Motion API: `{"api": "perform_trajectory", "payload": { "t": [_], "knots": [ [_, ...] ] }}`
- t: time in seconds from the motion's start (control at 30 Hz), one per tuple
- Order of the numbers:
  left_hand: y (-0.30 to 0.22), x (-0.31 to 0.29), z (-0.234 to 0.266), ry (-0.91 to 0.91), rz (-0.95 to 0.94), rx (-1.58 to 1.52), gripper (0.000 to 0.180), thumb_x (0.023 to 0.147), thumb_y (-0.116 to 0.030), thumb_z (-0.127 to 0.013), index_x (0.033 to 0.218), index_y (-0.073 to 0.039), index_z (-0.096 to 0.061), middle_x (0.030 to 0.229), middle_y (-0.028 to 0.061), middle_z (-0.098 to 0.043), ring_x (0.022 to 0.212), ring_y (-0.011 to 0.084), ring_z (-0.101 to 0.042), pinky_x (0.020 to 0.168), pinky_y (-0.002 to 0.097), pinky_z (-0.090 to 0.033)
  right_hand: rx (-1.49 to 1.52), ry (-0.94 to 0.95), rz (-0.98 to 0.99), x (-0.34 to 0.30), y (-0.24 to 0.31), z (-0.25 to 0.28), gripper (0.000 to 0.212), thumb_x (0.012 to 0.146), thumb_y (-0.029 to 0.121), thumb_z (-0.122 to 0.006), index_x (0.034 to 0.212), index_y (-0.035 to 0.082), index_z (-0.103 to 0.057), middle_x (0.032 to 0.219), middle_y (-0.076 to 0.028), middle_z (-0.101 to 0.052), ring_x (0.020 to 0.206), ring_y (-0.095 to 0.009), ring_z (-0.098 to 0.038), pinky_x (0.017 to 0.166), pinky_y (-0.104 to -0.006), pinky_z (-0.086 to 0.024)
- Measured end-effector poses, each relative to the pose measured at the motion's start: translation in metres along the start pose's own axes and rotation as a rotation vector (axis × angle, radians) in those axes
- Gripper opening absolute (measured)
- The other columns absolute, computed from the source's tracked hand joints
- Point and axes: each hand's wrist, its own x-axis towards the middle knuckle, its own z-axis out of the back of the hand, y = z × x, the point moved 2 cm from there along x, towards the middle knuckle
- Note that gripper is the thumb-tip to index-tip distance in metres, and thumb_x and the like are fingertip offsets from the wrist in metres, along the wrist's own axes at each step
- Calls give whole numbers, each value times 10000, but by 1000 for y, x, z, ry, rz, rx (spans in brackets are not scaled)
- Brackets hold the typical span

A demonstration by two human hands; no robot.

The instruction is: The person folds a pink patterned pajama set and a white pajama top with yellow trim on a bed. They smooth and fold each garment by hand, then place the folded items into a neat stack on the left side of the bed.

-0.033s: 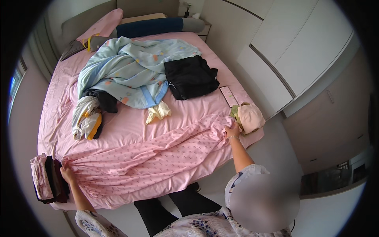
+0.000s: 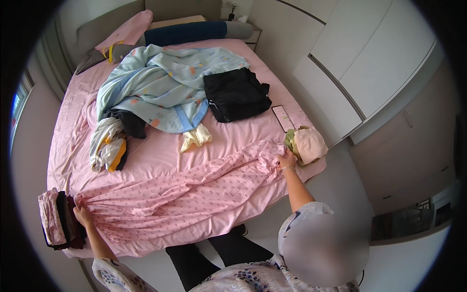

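Pink printed cloth (image 2: 180,194) is laid across near end of bed (image 2: 155,168) | long axis is spanned left-to-right between grips | ends are clamped: left by left hand (image 2: 83,215), right by right hand (image 2: 287,159)

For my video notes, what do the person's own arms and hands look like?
The left hand and right hand wear no gloves. A thin, pale bracelet circles the right wrist. The left sleeve and right sleeve are pale with dark patterning and stop well short of the hands.
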Motion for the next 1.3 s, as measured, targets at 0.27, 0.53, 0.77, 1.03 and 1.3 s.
{"api": "perform_trajectory", "payload": {
  "t": [0.27,0.53,0.77,1.03,1.3],
  "knots": [
    [67,-111,5,418,301,-667,612,823,-335,-612,1235,61,-390,1215,152,-457,1120,223,-436,954,311,-331,-674,-214,720,26,-17,17,589,741,226,-646,1236,21,-399,886,-148,-606,712,-237,-606,624,-342,-498],
    [57,-192,59,501,692,-969,302,824,-254,-606,1063,-85,-532,998,58,-587,890,197,-587,750,338,-504,-256,473,-281,-34,63,16,228,783,197,-608,894,18,-523,570,-106,-534,364,-178,-472,294,-290,-318],
    [12,-213,34,155,899,-1201,294,754,-352,-676,925,-151,-546,764,-42,-560,639,97,-538,496,210,-413,-108,569,-242,-50,59,47,287,732,107,-633,994,81,-520,701,-64,-580,439,-144,-522,316,-255,-345],
    [41,-213,31,215,907,-1379,284,737,-381,-685,796,-170,-505,662,-38,-528,436,86,-424,352,178,-347,438,542,-529,-51,71,70,259,775,319,-632,933,147,-521,641,-18,-527,454,-136,-495,352,-245,-384],
    [34,-203,26,425,917,-1018,208,791,-351,-632,795,-169,-531,623,-34,-487,450,91,-439,362,196,-344,229,566,-596,-58,55,80,276,812,409,-591,901,157,-522,638,-33,-501,435,-156,-466,342,-251,-361]
  ]
}}
